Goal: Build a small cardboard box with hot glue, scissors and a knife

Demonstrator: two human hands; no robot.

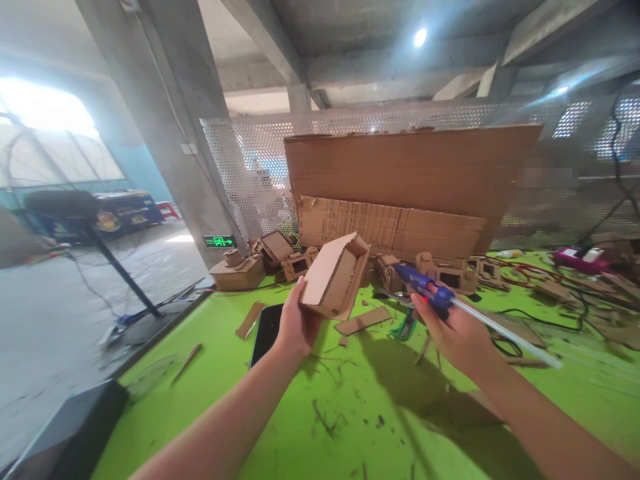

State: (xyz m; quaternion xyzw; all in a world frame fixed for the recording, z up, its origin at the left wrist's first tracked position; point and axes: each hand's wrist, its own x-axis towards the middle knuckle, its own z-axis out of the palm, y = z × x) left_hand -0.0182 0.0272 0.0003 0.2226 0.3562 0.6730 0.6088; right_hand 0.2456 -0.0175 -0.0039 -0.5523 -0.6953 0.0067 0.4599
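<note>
One green desk [210,413]: fills the lower frame, strewn with cardboard scraps [363,321].
Cardboard box [325,272]: frame centre, lifted and tilted.
Glue gun [425,285]: right of centre, apart from the box, glue stick [505,331] jutting towards lower right.
Hands: left hand [294,325] grasps the box, right hand [455,328] the glue gun.
Box edges: gluing looks to be in hand; the next move would call for steadying the box and aligning the nozzle [399,269].

Clock centred on 1 held cardboard box [331,277]: 1 blue hot-glue gun [424,285] at 3 o'clock, 1 green-handled cutter [404,327] at 4. 1 black phone [265,332] at 8; 1 exit sign [219,241] at 9.
</note>
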